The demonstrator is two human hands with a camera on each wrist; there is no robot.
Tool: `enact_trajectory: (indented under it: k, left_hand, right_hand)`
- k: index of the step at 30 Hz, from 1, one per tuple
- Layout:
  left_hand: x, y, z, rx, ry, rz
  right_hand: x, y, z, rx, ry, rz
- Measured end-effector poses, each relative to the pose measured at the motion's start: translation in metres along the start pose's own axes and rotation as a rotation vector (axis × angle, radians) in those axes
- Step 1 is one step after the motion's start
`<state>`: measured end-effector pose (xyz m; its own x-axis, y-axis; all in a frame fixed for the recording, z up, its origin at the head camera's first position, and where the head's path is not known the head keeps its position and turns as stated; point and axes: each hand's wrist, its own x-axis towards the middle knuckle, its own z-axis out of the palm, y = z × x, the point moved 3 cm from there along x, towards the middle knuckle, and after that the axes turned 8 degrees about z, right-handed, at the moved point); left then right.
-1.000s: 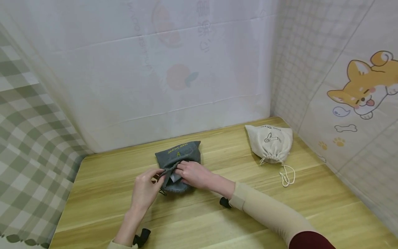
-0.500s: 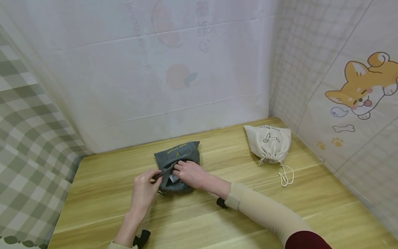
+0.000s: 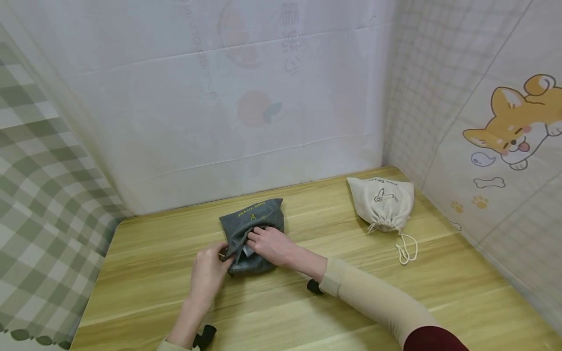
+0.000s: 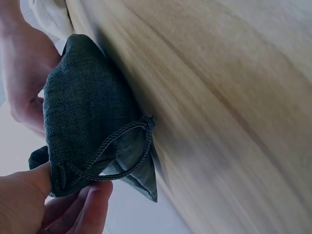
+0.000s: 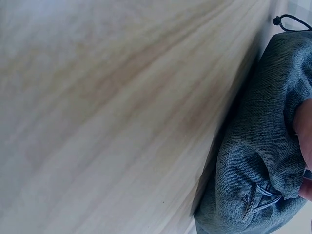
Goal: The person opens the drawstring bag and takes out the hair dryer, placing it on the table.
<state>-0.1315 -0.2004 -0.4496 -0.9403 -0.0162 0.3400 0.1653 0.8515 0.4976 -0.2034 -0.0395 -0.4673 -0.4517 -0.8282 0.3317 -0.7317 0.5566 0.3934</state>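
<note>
A dark grey drawstring bag (image 3: pixel 246 214) with yellow "Hair Dryer" print lies on the wooden table, its mouth towards me. Something pale (image 3: pixel 248 250) shows inside the opening. My left hand (image 3: pixel 208 273) pinches the left corner of the mouth; in the left wrist view, its thumb lies on one side of the cloth and its fingers on the other. A dark cord loop (image 4: pixel 124 151) hangs there. On the right, my right hand (image 3: pixel 272 246) grips the upper edge of the mouth with curled fingers, their tips partly hidden by cloth. Another cord (image 5: pixel 265 197) shows in the right wrist view.
A cream drawstring bag (image 3: pixel 381 202) with a hair dryer print lies at the back right of the table (image 3: pixel 153 273), its white cord (image 3: pixel 407 251) trailing forward. A white curtain (image 3: pixel 263 156) stands behind, a checked cloth (image 3: pixel 48 219) at left, a printed one at right.
My left hand has moved slightly down and right, and its fingers lie differently on the corner of the mouth. The right hand stays almost in place. The cream bag has not moved.
</note>
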Motion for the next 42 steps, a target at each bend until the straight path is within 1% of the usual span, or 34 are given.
enact_trajectory:
  k: [3, 6, 11, 13, 18, 21, 26, 29, 32, 34, 36, 37, 39, 42]
  left_hand:
    - [0.001, -0.001, 0.002, 0.017, -0.036, -0.039]
    - [0.002, -0.001, 0.003, 0.026, -0.051, -0.046]
    - [0.0, -0.001, 0.003, 0.024, -0.028, -0.005]
    - [0.0, -0.001, 0.003, 0.022, -0.017, 0.006]
    - [0.0, -0.003, 0.0, 0.015, -0.002, 0.0]
    - [0.0, -0.007, -0.002, 0.022, 0.005, -0.012]
    - [0.002, -0.009, -0.003, 0.007, 0.0, -0.031]
    - [0.004, -0.009, -0.006, -0.008, 0.017, -0.026]
    - [0.005, -0.008, -0.008, 0.0, 0.04, -0.002]
    - [0.005, -0.007, -0.009, 0.015, 0.052, 0.019]
    - [0.005, -0.005, -0.01, 0.028, 0.057, 0.042]
    - [0.005, -0.005, -0.01, 0.03, 0.058, 0.05]
    - [0.004, -0.003, -0.01, 0.028, 0.053, 0.059]
    - [0.003, -0.001, -0.007, 0.014, 0.037, 0.054]
  right_hand:
    - [-0.001, 0.0, 0.0, -0.005, 0.01, -0.001]
    - [-0.002, 0.001, 0.0, -0.01, 0.016, -0.006]
    - [-0.004, 0.002, 0.0, 0.006, 0.028, -0.017]
    - [-0.005, 0.003, -0.001, 0.019, 0.048, -0.02]
    - [-0.012, 0.009, -0.001, 0.059, 0.118, -0.024]
    - [-0.016, 0.014, -0.003, 0.095, 0.14, -0.026]
    - [-0.024, 0.021, -0.005, 0.194, 0.172, -0.037]
    - [-0.031, 0.021, -0.008, 0.212, 0.231, -0.088]
    - [-0.036, 0.018, -0.011, 0.152, 0.301, -0.159]
    - [-0.038, 0.015, -0.012, 0.09, 0.323, -0.193]
    - [-0.038, 0.013, -0.014, 0.044, 0.315, -0.202]
    - [-0.038, 0.013, -0.013, 0.028, 0.297, -0.206]
    - [-0.037, 0.013, -0.013, -0.007, 0.25, -0.208]
    - [-0.035, 0.016, -0.012, -0.038, 0.159, -0.199]
